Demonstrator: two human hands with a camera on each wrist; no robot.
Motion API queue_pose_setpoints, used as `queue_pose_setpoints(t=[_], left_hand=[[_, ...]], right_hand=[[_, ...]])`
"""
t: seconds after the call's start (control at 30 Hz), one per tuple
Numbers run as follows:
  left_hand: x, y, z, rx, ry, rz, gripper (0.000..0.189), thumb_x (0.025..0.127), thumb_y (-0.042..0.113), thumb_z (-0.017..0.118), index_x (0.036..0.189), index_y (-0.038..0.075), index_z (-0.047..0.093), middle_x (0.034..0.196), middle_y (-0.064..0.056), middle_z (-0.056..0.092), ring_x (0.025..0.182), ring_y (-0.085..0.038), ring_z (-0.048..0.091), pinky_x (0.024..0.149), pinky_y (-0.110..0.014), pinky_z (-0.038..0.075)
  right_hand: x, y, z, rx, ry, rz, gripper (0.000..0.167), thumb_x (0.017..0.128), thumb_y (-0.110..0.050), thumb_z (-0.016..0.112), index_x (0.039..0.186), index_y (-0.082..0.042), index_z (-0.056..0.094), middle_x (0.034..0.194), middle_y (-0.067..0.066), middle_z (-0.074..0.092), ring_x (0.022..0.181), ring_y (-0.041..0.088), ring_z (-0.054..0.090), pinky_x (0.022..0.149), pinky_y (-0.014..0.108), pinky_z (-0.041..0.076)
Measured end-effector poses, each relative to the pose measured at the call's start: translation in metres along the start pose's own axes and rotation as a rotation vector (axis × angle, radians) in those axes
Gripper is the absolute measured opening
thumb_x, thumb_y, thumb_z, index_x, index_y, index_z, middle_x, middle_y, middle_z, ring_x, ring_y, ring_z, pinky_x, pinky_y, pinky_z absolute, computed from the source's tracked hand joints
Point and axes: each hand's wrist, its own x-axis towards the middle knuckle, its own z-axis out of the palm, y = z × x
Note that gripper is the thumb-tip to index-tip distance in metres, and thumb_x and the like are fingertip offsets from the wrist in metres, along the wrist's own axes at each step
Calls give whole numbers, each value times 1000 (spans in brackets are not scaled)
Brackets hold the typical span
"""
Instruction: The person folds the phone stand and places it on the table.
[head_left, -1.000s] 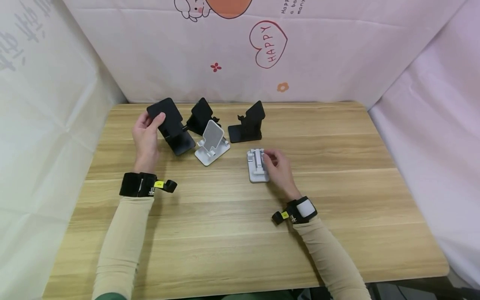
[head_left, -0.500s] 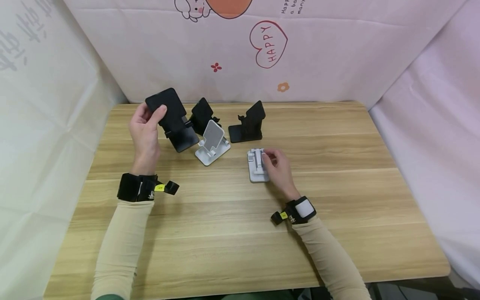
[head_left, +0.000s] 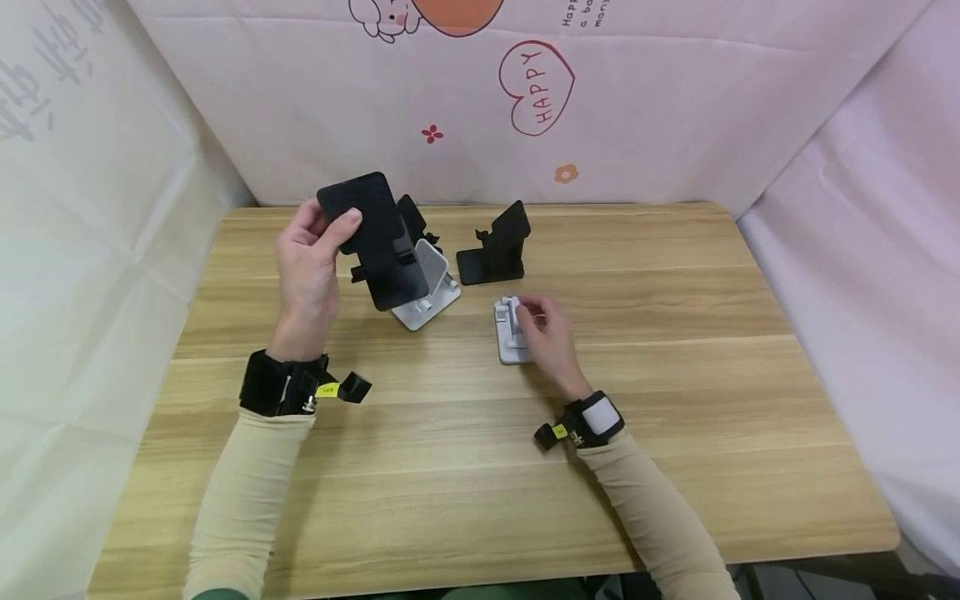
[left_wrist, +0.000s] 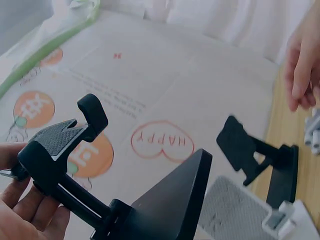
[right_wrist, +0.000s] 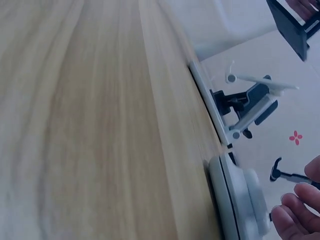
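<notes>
In the head view my left hand [head_left: 311,262] grips a black phone stand [head_left: 378,242] by its upper plate, thumb on the face and fingers behind it. The stand is lifted and overlaps the white phone stand [head_left: 433,265] behind it. Its arm and base [left_wrist: 175,195] show up close in the left wrist view. My right hand [head_left: 553,346] is over a folded white phone stand [head_left: 512,342] lying on the table. The right wrist view shows those fingers [right_wrist: 300,207] loosely curved, apart from the folded stand [right_wrist: 232,200].
One black phone stand [head_left: 495,254] stands unfolded at the back middle. Another black stand [head_left: 408,218] is partly hidden behind the held one. A printed white cloth [head_left: 637,108] hangs at the wooden table's [head_left: 450,467] back edge.
My left hand has raised the black phone stand off the table and moved it right, in front of the white stand. My right hand has shifted slightly left over the folded stand.
</notes>
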Motion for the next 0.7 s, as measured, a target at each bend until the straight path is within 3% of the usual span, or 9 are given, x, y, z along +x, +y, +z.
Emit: queue_pose_setpoints(t=[0.2,0.43,0.7], left_hand=[[-12,3,13,28,-92,-6,23,93,-7,67,98,14,75,93,1,75,81,-11,69,77,-22,56],[-24,7,25,-1,-143,-54,25,93,-8,65,97,15,74,93,1,75,80,-11,69,78,-22,57],[-35,4,33,-17,-198,-107,26,93,-9,64,101,14,73,95,1,75,83,-11,69,80,-22,56]], right_hand=[[-1,-10,7,37,-46,-7,32,105,-18,59,129,4,64,121,18,64,110,28,60,97,41,51],[-1,-18,16,88,-104,-19,33,105,-16,60,130,5,63,122,19,65,110,31,62,94,43,53],[-3,-23,24,91,-165,-32,33,106,-17,59,132,3,62,122,15,69,110,27,64,91,32,54]])
